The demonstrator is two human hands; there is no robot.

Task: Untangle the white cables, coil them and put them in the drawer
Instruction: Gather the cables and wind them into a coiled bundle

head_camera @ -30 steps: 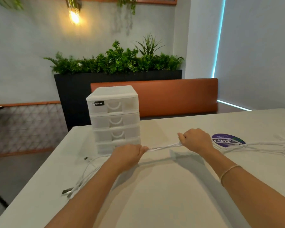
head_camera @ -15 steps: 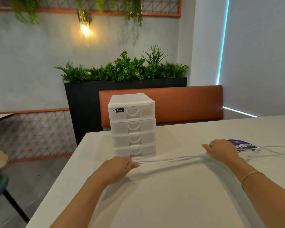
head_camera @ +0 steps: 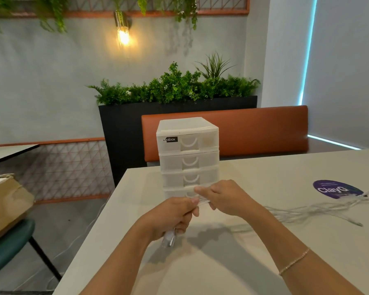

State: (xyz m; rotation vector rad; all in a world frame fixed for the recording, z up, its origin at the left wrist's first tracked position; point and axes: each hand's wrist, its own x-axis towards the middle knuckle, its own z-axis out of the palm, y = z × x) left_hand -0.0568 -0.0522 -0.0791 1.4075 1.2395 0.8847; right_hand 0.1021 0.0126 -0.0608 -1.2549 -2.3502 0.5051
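My left hand (head_camera: 170, 216) is closed around a bunch of white cables (head_camera: 307, 211), and plug ends stick out below its fist. My right hand (head_camera: 226, 199) pinches the same strands just to the right, the two hands almost touching. From there the cables trail loosely rightward across the white table (head_camera: 264, 262) toward its right edge. Directly behind my hands stands the white drawer unit (head_camera: 189, 156), several drawers high, all of them closed.
A round purple sticker (head_camera: 337, 189) lies on the table at the right, with cables crossing its lower edge. The table's left edge runs close to my left arm. A green chair (head_camera: 6, 250) and a cardboard box (head_camera: 4, 205) stand left of the table.
My hands, stretched apart along the cables before, have come together in front of the drawer unit. The slack now lies loose on the right, and plug ends hang from my left fist.
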